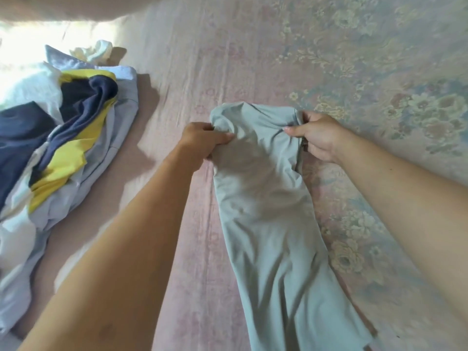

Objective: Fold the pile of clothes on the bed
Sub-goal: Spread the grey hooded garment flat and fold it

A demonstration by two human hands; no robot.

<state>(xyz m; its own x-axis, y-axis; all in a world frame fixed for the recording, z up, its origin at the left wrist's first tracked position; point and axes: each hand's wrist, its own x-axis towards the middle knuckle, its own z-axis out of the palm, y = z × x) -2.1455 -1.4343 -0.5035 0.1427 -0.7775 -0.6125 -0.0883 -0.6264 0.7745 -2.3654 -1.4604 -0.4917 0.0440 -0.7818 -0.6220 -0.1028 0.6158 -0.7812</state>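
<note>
A pale grey-green garment (266, 211) stretches from the middle of the bed toward me, its near end running off the bottom of the view. My left hand (202, 140) pinches its far left corner. My right hand (316, 135) pinches the far right corner, thumb on top of the cloth. Both hands hold the far edge bunched and slightly raised above the sheet. A pile of clothes (58, 138) in navy, yellow, white and light blue lies at the left.
The bed is covered by a pink sheet with a faded floral pattern (367, 72). A crumpled white and cream item (96, 51) sits behind the pile. Bright light washes out the far left.
</note>
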